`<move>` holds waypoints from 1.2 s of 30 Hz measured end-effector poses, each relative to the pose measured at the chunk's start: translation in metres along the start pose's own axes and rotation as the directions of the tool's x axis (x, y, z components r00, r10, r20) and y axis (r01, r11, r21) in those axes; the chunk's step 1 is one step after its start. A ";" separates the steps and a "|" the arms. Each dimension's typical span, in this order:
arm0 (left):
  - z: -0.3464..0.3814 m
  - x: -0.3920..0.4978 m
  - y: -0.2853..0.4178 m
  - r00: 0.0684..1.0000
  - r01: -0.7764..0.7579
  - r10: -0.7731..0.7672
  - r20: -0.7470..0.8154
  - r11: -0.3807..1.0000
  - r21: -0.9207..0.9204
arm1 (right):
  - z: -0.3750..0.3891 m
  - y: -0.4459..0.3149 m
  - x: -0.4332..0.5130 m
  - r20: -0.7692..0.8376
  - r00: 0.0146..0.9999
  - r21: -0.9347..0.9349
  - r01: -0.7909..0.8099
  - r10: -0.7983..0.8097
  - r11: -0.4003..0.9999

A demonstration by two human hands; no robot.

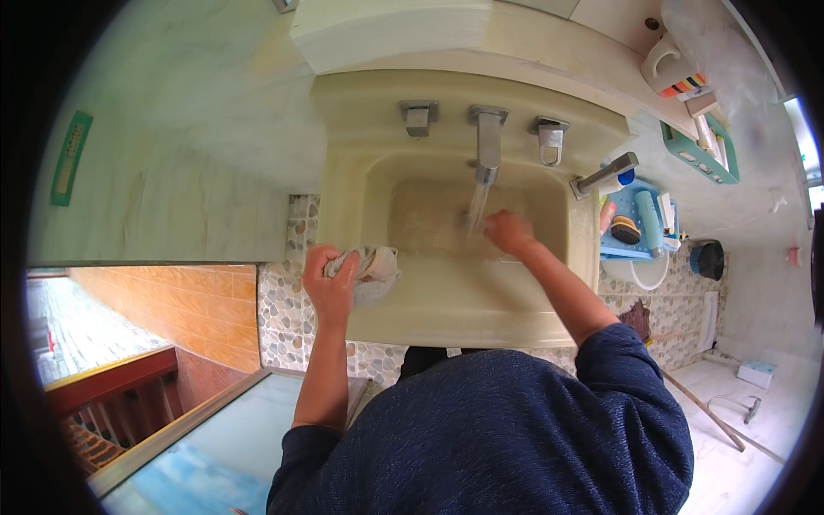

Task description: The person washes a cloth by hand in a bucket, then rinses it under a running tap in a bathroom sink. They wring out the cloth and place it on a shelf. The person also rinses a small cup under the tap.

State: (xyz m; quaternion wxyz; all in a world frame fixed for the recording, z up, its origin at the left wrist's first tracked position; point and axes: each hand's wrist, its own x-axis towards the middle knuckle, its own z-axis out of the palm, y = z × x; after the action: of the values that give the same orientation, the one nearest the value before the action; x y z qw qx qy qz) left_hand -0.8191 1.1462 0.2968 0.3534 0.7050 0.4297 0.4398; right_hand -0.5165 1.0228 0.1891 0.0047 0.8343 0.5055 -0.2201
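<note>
My left hand [330, 273] grips a crumpled, wet-looking pale cloth [376, 267] over the left edge of the cream washbasin [450, 328]. Inside the bowl, my right hand [510, 233] is just right of a stream of water [477, 206]. That stream falls from the chrome spout [488, 141]. Motion blurs my right fingers, so whether they are apart or curled is unclear; no object shows in them. Chrome handles flank the spout, a square one [418, 118] on the left and a looped one [550, 138] on the right.
Right of the basin, a blue plastic basket [608, 248] holds a brush [625, 230] and a light-blue bottle [647, 219]. A chrome post [604, 175] juts from the basin's right rim. Above are a green basket [698, 158] and a striped mug [669, 67]. A glass-paned door [257, 399] stands at lower left.
</note>
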 end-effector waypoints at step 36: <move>0.016 0.006 0.059 0.997 0.069 -0.080 -0.019 0.937 -0.342 | -0.014 -0.031 -0.058 0.140 0.955 0.943 -0.048 -0.263 0.329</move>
State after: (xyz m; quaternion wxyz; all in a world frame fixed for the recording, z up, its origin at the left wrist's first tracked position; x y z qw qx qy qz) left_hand -0.7859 1.1270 0.3445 0.4795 0.6091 0.3793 0.5053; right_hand -0.5607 0.9925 0.2298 -0.4230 0.6098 0.3348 -0.5807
